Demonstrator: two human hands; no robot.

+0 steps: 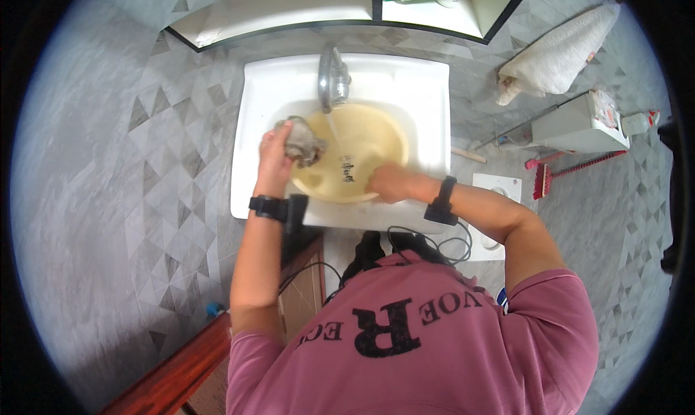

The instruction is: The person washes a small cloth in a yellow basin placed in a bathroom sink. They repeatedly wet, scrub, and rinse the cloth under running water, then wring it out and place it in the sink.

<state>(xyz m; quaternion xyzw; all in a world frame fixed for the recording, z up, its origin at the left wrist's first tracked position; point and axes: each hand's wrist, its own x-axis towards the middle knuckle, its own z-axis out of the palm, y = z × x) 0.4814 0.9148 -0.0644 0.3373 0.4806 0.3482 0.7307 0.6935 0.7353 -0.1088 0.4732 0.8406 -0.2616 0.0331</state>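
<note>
A pale yellow plastic basin with a dark printed mark inside sits in the white sink. My left hand is closed on a crumpled grey cloth, held above the basin's left rim. At the basin's lower right rim, my right hand is curled over the edge; its fingertips are partly hidden and slightly blurred. The metal faucet stands at the back of the sink, its spout pointing over the basin. A thin streak like water falls beneath it.
An open white cabinet with dark edging hangs beyond the sink. On the right are a hanging pale towel, a white bin-like box and a red brush. A reddish wooden edge runs at lower left; black cables hang below the sink.
</note>
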